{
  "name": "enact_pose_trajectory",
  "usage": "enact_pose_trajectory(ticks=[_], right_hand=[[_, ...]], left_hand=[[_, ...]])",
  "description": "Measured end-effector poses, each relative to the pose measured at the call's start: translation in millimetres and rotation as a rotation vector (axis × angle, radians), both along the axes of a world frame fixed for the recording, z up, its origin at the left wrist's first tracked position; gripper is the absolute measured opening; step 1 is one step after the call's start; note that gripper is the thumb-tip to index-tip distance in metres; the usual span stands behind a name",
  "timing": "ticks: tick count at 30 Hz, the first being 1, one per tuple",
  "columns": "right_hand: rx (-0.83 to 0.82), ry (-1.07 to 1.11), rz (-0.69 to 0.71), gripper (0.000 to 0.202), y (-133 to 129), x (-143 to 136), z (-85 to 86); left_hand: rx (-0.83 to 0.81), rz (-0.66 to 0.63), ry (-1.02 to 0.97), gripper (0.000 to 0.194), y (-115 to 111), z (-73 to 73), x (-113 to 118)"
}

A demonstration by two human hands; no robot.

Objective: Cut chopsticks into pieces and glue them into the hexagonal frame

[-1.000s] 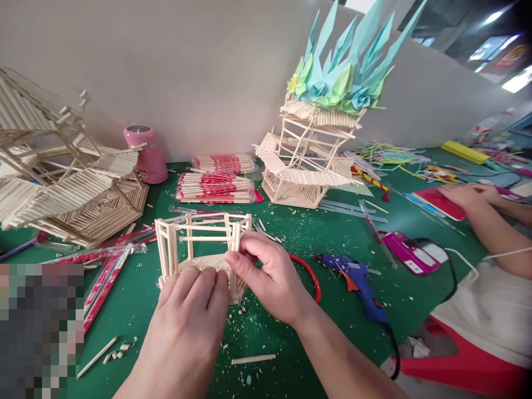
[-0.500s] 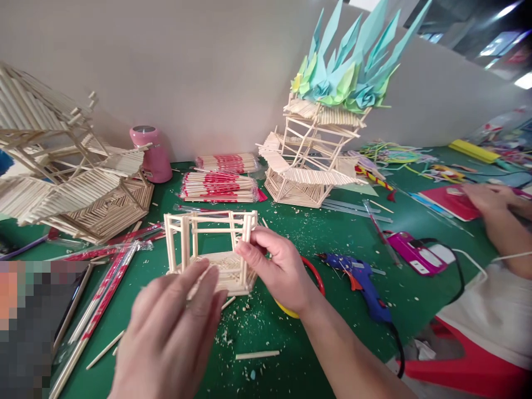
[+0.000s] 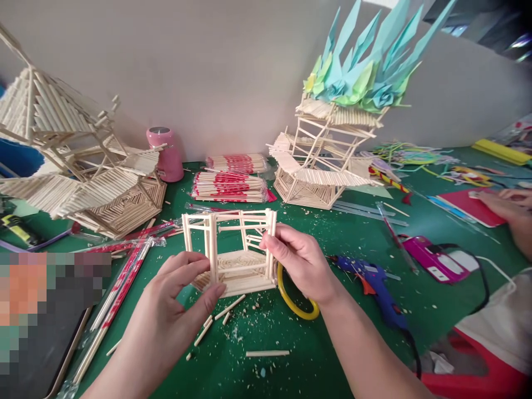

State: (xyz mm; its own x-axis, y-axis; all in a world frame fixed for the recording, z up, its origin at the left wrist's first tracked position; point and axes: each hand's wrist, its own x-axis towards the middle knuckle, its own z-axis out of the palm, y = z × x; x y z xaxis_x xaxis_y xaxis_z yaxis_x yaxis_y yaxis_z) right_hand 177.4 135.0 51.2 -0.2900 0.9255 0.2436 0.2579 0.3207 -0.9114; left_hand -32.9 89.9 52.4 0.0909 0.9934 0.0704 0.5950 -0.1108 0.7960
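Note:
A small open frame of wooden sticks (image 3: 213, 244) with a slatted base stands on the green table in front of me. My right hand (image 3: 297, 260) pinches its right corner posts between thumb and fingers. At the front left post, my left hand (image 3: 174, 305) has its fingers and thumb closed around the post's lower part, near the base. Just under my right hand lies a yellow loop (image 3: 297, 311), like a scissors handle, its other part hidden. Short cut sticks (image 3: 203, 331) and crumbs lie before the frame, with one longer stick (image 3: 267, 353) nearer me.
A blue glue gun (image 3: 374, 282) lies to the right, beside a magenta device (image 3: 432, 260) with cables. Behind are stick pagodas (image 3: 100, 194), one topped with blue paper (image 3: 361, 66), bundled sticks (image 3: 230, 187) and a pink cup (image 3: 168, 158). Another person's hand (image 3: 505, 208) rests at far right.
My left hand has moved from in front of the frame onto its left front post and closed there. My right hand keeps its hold. The view has shifted left.

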Motion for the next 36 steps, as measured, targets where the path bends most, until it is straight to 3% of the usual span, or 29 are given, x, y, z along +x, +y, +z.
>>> enact_pose_trajectory(ticks=[6,11,19,22,25,27,29,31,36], right_hand=[[0.010,-0.033,-0.057,0.027,0,-2,0.5],[0.019,-0.067,-0.105,0.029,0,-2,4.5],[0.007,-0.081,-0.045,0.024,0,2,7.9],[0.017,-0.074,-0.040,0.029,0,-3,7.1],[0.031,-0.094,-0.048,0.032,1,-8,6.5],[0.046,-0.103,-0.055,0.032,1,-10,6.2],[0.054,-0.104,-0.063,0.031,1,-11,6.0],[0.059,-0.109,-0.067,0.031,1,-11,6.1],[0.059,-0.108,-0.073,0.027,-1,-12,7.2]], left_hand=[[-0.113,0.072,-0.070,0.031,4,9.6,7],[-0.285,0.090,-0.276,0.037,5,9.5,6],[-0.194,0.121,-0.296,0.030,8,4.6,2],[-0.043,0.169,-0.139,0.033,5,-1.5,-3],[0.351,0.298,0.157,0.030,2,-3.4,-2],[0.626,0.218,0.299,0.020,1,-1.1,4],[0.780,0.019,0.383,0.012,3,2.4,13],[0.814,-0.101,0.470,0.011,6,5.3,21],[0.729,-0.204,0.615,0.015,15,9.2,29]])
